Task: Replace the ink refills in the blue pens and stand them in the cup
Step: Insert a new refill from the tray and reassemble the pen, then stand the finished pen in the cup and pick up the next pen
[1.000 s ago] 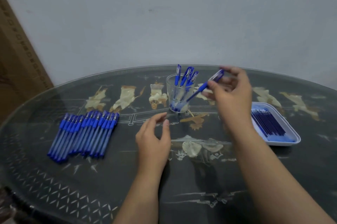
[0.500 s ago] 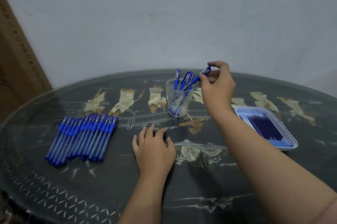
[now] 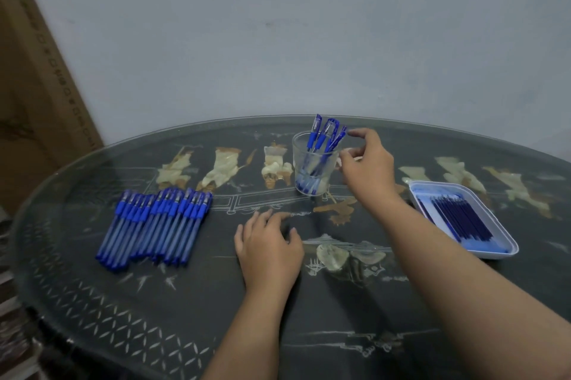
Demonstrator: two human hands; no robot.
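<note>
A clear cup point(image 3: 312, 168) stands at the middle back of the table with several blue capped pens point(image 3: 326, 138) leaning inside it. My right hand point(image 3: 369, 166) hovers just right of the cup's rim, fingers loosely spread and holding nothing. My left hand point(image 3: 268, 251) rests flat on the tabletop in front of the cup, fingers extended. A row of several blue pens point(image 3: 157, 226) lies side by side on the left. A white tray point(image 3: 500, 251) on the right holds several dark blue refills point(image 3: 460, 219).
The round dark table point(image 3: 154, 302) has a glass top with pale inlaid figures. A brown cardboard box point(image 3: 34, 95) leans against the wall at the left. A pale wall rises behind the table.
My right hand carried a blue pen to the cup, put it in and let go; its fingers have opened beside the rim. My left hand settled flat on the table.
</note>
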